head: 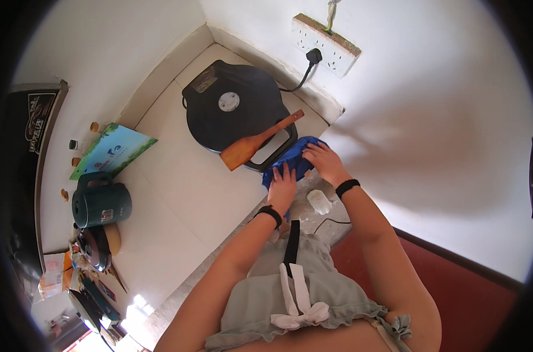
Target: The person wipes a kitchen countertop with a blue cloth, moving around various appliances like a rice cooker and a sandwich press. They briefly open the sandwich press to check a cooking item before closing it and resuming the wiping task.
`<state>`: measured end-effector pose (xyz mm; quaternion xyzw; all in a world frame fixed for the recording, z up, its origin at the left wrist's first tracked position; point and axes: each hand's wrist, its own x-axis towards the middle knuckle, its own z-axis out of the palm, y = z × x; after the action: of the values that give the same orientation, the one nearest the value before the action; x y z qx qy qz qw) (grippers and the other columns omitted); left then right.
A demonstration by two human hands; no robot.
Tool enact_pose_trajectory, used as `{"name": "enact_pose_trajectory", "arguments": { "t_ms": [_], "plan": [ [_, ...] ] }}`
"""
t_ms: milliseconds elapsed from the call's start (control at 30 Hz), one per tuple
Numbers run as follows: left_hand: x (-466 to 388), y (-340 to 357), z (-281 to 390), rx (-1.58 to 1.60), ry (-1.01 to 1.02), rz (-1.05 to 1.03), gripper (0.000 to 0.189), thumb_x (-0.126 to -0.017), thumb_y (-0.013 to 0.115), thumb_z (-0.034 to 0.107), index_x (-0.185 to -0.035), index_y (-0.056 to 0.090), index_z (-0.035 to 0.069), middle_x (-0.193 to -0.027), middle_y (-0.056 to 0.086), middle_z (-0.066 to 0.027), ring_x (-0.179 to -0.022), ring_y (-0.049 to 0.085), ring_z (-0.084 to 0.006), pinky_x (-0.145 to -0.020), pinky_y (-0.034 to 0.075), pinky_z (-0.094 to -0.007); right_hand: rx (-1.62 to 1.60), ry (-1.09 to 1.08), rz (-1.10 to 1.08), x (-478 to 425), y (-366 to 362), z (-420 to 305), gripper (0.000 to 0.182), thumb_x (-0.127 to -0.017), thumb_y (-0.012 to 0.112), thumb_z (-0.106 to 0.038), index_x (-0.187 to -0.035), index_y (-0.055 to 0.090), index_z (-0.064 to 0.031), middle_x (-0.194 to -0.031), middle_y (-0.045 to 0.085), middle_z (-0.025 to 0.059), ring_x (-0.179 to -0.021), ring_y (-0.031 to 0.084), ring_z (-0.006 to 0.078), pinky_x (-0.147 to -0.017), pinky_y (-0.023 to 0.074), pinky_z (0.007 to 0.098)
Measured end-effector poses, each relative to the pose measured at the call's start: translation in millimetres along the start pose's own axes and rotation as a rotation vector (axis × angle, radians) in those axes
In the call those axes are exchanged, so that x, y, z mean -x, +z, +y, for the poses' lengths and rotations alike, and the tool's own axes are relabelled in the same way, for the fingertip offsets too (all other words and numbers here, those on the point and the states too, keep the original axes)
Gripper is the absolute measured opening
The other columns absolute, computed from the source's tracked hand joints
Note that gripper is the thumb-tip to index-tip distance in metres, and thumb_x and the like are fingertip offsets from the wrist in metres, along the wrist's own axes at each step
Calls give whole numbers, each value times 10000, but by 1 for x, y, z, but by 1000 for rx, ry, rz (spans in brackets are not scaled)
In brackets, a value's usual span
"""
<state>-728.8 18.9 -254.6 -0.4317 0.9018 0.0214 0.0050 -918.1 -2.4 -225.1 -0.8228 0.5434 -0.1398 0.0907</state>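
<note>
A blue cloth (296,155) lies bunched at the front edge of the counter. My left hand (282,190) grips its near part, fingers spread over the fabric. On the far right end of the same cloth, my right hand (325,162) has its fingertips curled onto it. Just beyond sits a closed black electric baking pan (235,121), its loop handle (273,155) close against the cloth. A wooden spatula (244,151) rests across the lid and handle. Part of the cloth is hidden under my fingers.
A plug (313,56) sits in the wall socket strip (325,44). At left stand a dark green kettle (103,204), a blue-green board (114,152) and a rice cooker (92,248). A whitish object (319,202) lies below the counter edge, near a thin dark cord (332,221).
</note>
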Motion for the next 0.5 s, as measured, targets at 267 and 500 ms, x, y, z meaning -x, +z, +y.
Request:
{"name": "enact_pose_trajectory", "arguments": {
  "t_ms": [267, 500],
  "plan": [
    [-45, 15, 15, -60, 6, 32, 449, -733, 576, 119, -1170, 496, 51, -1279, 376, -219, -1048, 500, -414, -650, 546, -346, -62, 136, -54, -16, -2, 42, 222, -741, 494, -22, -935, 524, -127, -1126, 560, -3, -1177, 431, 196, -979, 336, 362],
    [-32, 18, 4, 31, 9, 21, 606, -653, 664, 126, -1213, 439, 69, -1260, 392, -196, -1078, 475, -412, -703, 539, -359, -105, 168, -33, -13, 7, 15, 222, -720, 525, -77, -941, 549, -85, -1124, 556, 58, -1164, 438, 261, -966, 344, 400]
  ]
}}
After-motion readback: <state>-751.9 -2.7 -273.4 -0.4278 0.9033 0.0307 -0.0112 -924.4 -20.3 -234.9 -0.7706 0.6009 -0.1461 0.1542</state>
